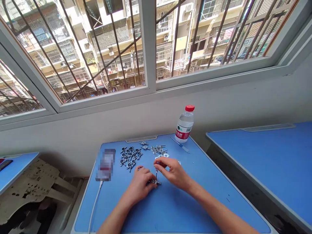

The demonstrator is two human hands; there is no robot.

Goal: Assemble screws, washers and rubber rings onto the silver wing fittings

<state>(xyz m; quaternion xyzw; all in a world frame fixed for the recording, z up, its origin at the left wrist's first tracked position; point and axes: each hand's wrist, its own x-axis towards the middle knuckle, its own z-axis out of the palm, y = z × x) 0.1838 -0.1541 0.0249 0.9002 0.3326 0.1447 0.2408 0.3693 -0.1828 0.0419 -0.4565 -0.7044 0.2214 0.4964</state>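
So the small metal part (157,183) being worked on is silvery and slim, low on the blue tabletop (190,208) near the middle, and a good bit of it is covered by fingers, so the full shape can't be made out. It's pinched between the thumb and fingers of the left hand (143,182), while a thin upright tool (156,174) with a slim shaft is gripped by the fingertips of the right hand (172,170), its lower end brought right to the part. Smooth, slightly glossy surface on that tabletop, btw. Behind the left hand, a cluster of black-centred parts (130,156) with shiny metal arms is piled up, over a dozen but too bunched for an exact count. Two silvery pieces (144,146) are set just beyond it, plus a heap of thin metal bits (159,149), also uncountable. Some flat white pieces (166,155) are partly blocked by the right hand. Also spotted: one clear plastic bottle (184,126), red-capped, and one slim pen (180,145).
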